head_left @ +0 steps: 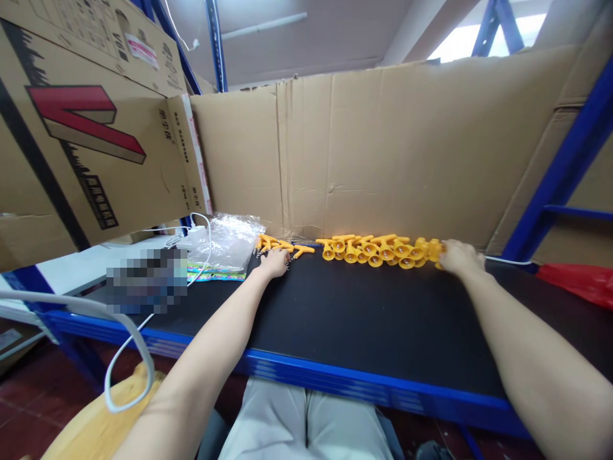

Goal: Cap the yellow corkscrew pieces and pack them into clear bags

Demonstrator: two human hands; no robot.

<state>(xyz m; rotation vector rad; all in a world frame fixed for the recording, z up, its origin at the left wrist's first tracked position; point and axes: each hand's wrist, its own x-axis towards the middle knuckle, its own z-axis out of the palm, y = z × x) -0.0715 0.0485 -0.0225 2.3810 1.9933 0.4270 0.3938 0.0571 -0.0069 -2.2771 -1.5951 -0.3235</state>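
My left hand is at a small pile of yellow T-shaped handles with metal spirals, like corkscrews. Its fingers are curled over a yellow-handled corkscrew, partly hidden beneath them. A single yellow handle lies just right of the pile. Farther right is a stacked row of yellow pieces with round, bell-shaped open ends facing me and handles behind. At the right end of that row, my right hand is closed around a yellow bell-shaped piece; its fingertips are mostly out of sight.
The black shelf top has a blue metal front edge. Cardboard walls the back, and a large box overhangs the left. Clear plastic bags, white cable and a red bag lie around.
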